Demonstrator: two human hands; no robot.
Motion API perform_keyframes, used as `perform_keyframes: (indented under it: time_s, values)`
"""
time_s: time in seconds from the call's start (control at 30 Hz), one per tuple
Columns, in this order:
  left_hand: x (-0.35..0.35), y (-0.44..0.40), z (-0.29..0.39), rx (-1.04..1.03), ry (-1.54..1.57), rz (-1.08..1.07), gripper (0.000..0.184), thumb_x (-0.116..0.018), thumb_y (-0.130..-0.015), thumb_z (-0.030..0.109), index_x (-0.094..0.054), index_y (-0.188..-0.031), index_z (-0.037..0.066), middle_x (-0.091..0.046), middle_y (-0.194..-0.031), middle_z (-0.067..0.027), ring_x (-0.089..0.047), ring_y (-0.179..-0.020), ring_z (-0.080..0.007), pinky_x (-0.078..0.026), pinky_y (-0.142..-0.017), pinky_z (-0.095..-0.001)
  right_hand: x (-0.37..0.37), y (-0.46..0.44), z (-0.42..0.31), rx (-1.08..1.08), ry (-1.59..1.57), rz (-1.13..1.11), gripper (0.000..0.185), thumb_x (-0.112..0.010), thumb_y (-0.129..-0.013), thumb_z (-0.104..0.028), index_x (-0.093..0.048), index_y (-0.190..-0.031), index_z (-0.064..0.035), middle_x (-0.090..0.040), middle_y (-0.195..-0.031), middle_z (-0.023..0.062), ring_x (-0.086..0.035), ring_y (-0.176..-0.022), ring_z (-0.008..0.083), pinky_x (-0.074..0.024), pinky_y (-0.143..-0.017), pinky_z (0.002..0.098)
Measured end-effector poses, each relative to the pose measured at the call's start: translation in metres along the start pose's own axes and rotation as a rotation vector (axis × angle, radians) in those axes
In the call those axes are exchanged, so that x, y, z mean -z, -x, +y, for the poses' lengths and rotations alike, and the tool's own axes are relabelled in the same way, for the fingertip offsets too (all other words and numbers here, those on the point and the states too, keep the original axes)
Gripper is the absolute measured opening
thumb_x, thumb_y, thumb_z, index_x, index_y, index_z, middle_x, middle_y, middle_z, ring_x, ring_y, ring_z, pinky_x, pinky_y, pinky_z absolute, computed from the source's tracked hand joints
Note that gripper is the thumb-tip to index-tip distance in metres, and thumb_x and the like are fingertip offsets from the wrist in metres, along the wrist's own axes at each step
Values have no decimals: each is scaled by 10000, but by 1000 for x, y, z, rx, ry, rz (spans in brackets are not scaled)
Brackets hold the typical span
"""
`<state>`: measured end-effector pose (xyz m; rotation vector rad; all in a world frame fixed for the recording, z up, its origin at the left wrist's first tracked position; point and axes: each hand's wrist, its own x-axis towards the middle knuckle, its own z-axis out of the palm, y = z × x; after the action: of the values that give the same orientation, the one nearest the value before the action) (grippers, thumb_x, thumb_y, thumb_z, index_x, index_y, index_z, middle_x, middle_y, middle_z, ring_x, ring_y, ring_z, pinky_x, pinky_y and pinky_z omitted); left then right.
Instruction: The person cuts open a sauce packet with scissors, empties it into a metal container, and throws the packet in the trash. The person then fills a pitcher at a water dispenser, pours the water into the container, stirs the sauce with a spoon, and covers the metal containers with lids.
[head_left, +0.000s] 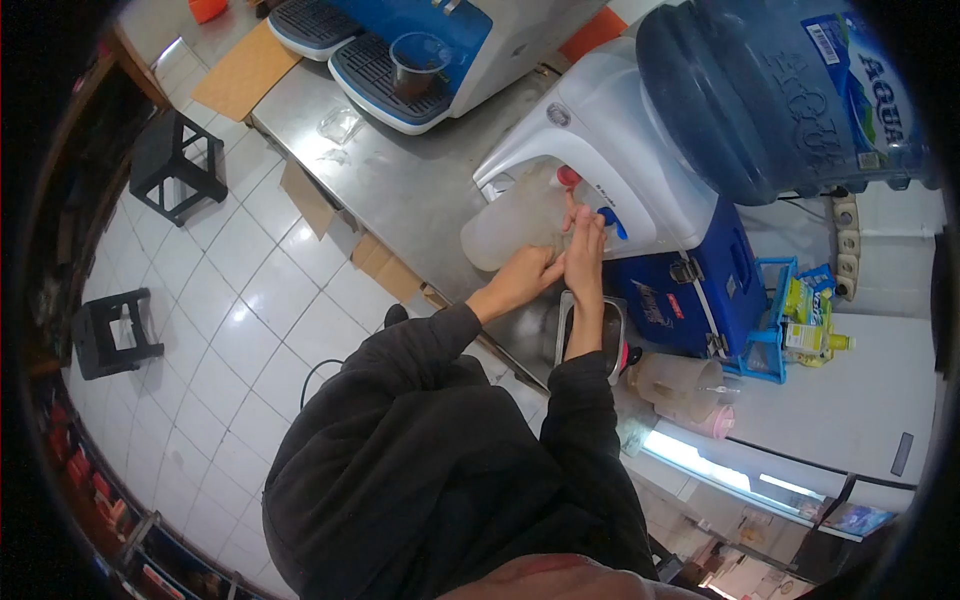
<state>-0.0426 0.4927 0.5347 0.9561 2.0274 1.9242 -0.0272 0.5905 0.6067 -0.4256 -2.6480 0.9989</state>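
A translucent plastic pitcher (497, 232) is tilted under the front of the white water dispenser (640, 150). Closed at the pitcher's near side, my left hand (525, 278) seems to grip it, though its handle is hidden. My right hand (584, 255) crosses close beside the left, touching or nearly touching it. Its fingers are stretched toward the taps, one reaching up to the red tap (568, 176), others beside the blue tap (612, 223). Whether water flows is unclear. A large blue water bottle (730, 110) sits on the dispenser.
A drink machine (480, 60) with a plastic cup (418, 65) on its tray stands on the steel counter (400, 180). Near my right arm are a metal container (612, 335), a blue cooler box (690, 285) and another pitcher (675, 385). Black stools (165, 165) stand on the tiled floor.
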Motion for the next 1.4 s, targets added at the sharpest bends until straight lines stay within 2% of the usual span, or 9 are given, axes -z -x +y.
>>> perform_keyframes:
  time_s: [0.33, 0.53, 0.63, 0.77, 0.93, 1.03, 1.1, 1.33, 1.4]
  values:
    - [6, 1, 8, 70, 23, -26, 452, -530, -874, 279, -431, -600, -65, -395, -558, -257, -303, -460, -285, -318, -467, -415, -1, -1, 1, 14, -9, 8, 430, -242, -962, -300, -540, -1118, -32, -470, -845, 73, -398, -897, 239, -251, -865, 373]
    - [7, 0, 7, 51, 13, -16, 453, -529, -875, 282, -424, -609, -70, -385, -560, -259, -303, -457, -292, -323, -466, -416, 0, 1, -8, -1, -9, -7, 443, -232, -960, -309, -535, -1138, -40, -479, -858, 68, -391, -916, 246, -240, -875, 383]
    - [5, -1, 2, 21, -10, -6, 408, -539, -849, 256, -466, -611, -68, -451, -607, -276, -445, -517, -412, -358, -494, -434, -1, 2, -10, 1, 3, 12, 420, -264, -955, -305, -534, -1143, -44, -489, -859, 66, -392, -930, 250, -242, -880, 384]
    - [12, 1, 13, 56, 66, -51, 398, -518, -870, 264, -478, -630, -50, -443, -569, -250, -385, -484, -383, -349, -483, -420, -4, 6, 0, 117, 201, 95, 354, -353, -936, -272, -533, -1139, -44, -524, -896, 69, -400, -965, 254, -244, -887, 390]
    - [18, 19, 11, 265, 185, -70, 426, -500, -900, 296, -486, -627, -31, -440, -510, -151, -379, -460, -221, -340, -471, -368, 40, 16, -21, 209, -55, 526, 307, -398, -937, -282, -498, -999, 2, -551, -972, 132, -471, -858, 235, -336, -825, 342]
    - [4, 41, -23, 74, 61, 45, 440, -506, -897, 293, -463, -592, -21, -438, -518, -163, -413, -466, -248, -344, -473, -371, 69, -4, -11, 204, -98, 941, 316, -410, -949, -297, -441, -868, 7, -566, -848, 108, -464, -745, 150, -384, -705, 252]
    - [11, 45, -17, -40, 125, 67, 432, -510, -894, 278, -452, -582, -15, -441, -534, -171, -438, -487, -282, -354, -484, -384, 89, -23, 6, 212, -1, 1140, 298, -502, -918, -256, -459, -803, 16, -556, -747, 131, -500, -636, 177, -413, -592, 305]
    - [-7, 66, -54, -82, 131, -82, 373, -533, -869, 232, -440, -589, 4, -427, -536, -169, -478, -540, -347, -388, -578, -428, 116, -61, 46, 146, 262, 1234, 242, -653, -783, -122, -482, -709, 33, -534, -648, 150, -528, -601, 259, -454, -611, 341]
    - [-26, 66, -70, -277, 54, 125, 326, -540, -857, 216, -440, -623, 12, -428, -517, -152, -484, -511, -338, -393, -532, -424, 119, -57, 52, 194, 365, 1216, 246, -650, -769, -122, -472, -692, 29, -520, -636, 148, -514, -589, 255, -442, -592, 351]
